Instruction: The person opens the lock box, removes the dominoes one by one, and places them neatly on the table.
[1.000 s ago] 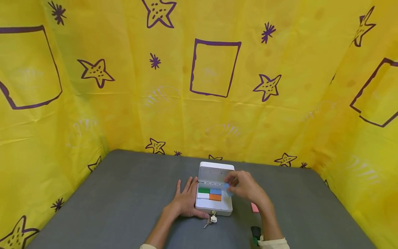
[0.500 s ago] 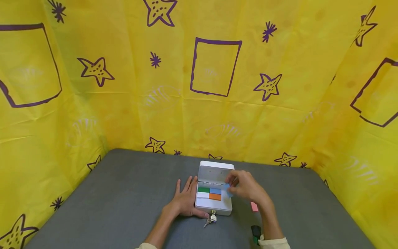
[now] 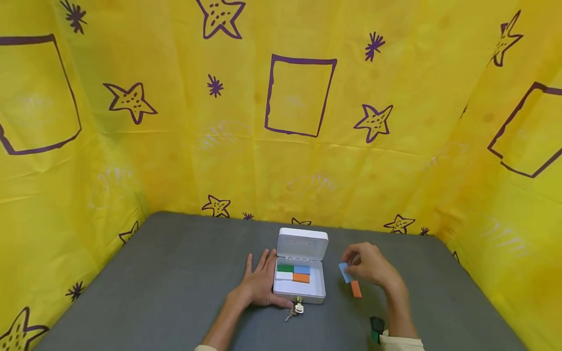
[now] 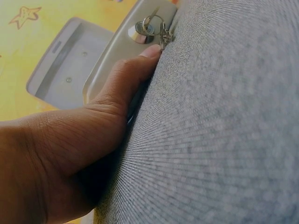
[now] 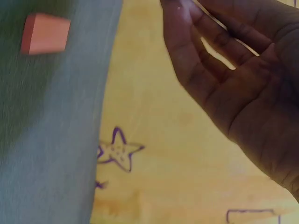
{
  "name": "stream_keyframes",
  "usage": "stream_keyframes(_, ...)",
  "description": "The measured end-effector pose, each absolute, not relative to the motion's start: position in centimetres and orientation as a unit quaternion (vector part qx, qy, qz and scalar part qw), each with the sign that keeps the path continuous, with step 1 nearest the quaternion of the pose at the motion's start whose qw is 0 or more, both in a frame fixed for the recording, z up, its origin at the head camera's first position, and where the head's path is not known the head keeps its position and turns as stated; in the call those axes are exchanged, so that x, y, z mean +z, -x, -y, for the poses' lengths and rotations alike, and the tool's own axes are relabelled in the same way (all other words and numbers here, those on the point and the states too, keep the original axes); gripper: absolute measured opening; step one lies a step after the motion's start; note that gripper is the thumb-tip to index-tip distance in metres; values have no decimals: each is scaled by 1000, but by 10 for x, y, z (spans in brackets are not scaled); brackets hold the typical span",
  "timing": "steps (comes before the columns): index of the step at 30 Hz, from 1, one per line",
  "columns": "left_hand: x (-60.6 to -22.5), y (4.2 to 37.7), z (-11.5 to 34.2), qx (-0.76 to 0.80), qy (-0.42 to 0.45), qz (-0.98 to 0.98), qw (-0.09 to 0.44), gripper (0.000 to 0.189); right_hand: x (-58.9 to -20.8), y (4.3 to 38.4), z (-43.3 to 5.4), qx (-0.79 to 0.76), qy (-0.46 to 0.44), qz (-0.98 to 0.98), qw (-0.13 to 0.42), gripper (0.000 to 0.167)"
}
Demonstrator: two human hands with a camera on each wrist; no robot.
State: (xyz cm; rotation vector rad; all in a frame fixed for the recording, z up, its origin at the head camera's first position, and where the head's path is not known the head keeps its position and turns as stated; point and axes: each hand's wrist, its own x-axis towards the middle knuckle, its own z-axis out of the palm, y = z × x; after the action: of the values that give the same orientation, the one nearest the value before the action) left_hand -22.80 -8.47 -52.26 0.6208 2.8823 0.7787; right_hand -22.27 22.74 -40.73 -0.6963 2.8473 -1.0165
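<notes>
A white metal cash box [image 3: 300, 295] stands with its lid [image 3: 303, 244] raised. Inside lie a green block [image 3: 285, 268], a blue block [image 3: 301, 269], a white block [image 3: 284, 276] and an orange block [image 3: 301, 278], two by two at the left. My left hand [image 3: 259, 285] rests against the box's left side, fingers spread, thumb along the front near the lock. Right of the box, my right hand [image 3: 369, 265] pinches another light blue block [image 3: 345, 272] over the table; in the right wrist view its fingertips leave the frame. Just below that block lies a red-orange block [image 3: 356, 289].
Keys [image 3: 291, 314] hang from the lock [image 3: 299, 301] at the box front. A black and green object [image 3: 376, 327] lies by the right sleeve. Yellow patterned cloth [image 3: 303, 161] walls in the grey table [image 3: 197, 263] behind and at the sides.
My right hand has moved from over the right part of the box out to the right, carrying the blue block. The left hand stays at the box.
</notes>
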Motion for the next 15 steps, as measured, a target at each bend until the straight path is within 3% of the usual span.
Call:
stream_keyframes(9,-519,224,87,264,-213,-939,50,141,-414,223,-252,-310,157,-937,31,12)
stream_keyframes(15,-511,221,85,252,-203,-944,62,136,-427,226,-260,-302,121,-942,85,14)
